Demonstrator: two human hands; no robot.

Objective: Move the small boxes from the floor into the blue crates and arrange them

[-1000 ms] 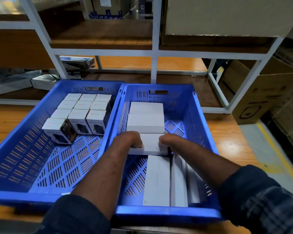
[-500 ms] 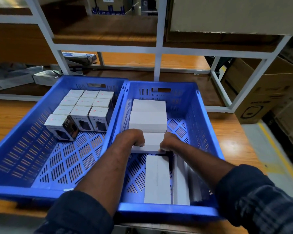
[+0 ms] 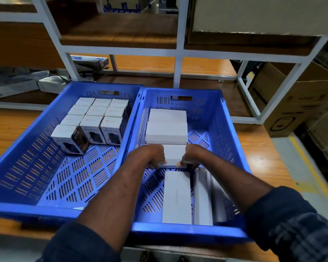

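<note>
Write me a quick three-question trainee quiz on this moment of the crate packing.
1. True or false: the left hand and the right hand grip the same white box.
2. Where in the left crate do the printed boxes stand? A) at the far end B) at the near end C) along the left wall only
3. Fill in: both hands are working inside the ___ crate.

Key: 1 true. 2 A. 3 right, meaning the right crate.
</note>
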